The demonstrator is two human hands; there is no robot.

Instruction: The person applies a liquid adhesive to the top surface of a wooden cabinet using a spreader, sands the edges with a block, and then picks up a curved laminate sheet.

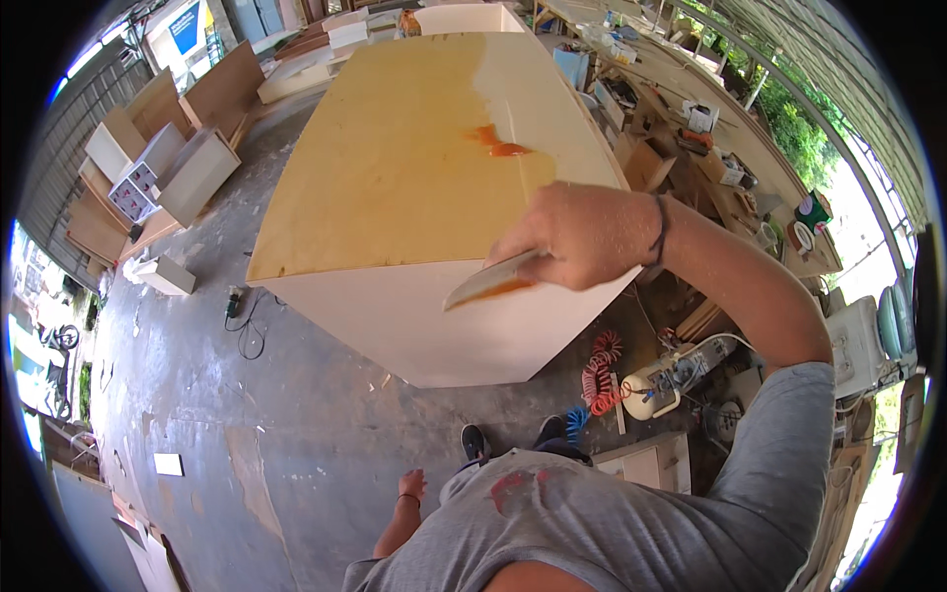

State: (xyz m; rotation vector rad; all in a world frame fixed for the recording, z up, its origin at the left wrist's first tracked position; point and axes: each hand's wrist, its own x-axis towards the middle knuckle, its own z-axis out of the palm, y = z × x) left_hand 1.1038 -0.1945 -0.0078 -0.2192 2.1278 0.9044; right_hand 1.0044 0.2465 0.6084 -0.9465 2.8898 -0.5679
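The box (414, 316) takes the upper middle of the frame, with the smear (503, 147) on its top, right of centre. Above its near edge is the right hand (590, 237), the scraper (483, 284) in it. At lower centre, the left hand (411, 482) is left of the shoes (475, 442). Panels (222, 89) stand upper left; the cable (254, 340) lies on the floor (326, 434) left of the box. The bench (681, 87) runs along the upper right, the compressor (653, 392) sits lower right, and the hose (600, 380) lies just left of it.

No readable text — blue sign (184, 31) too blurred.
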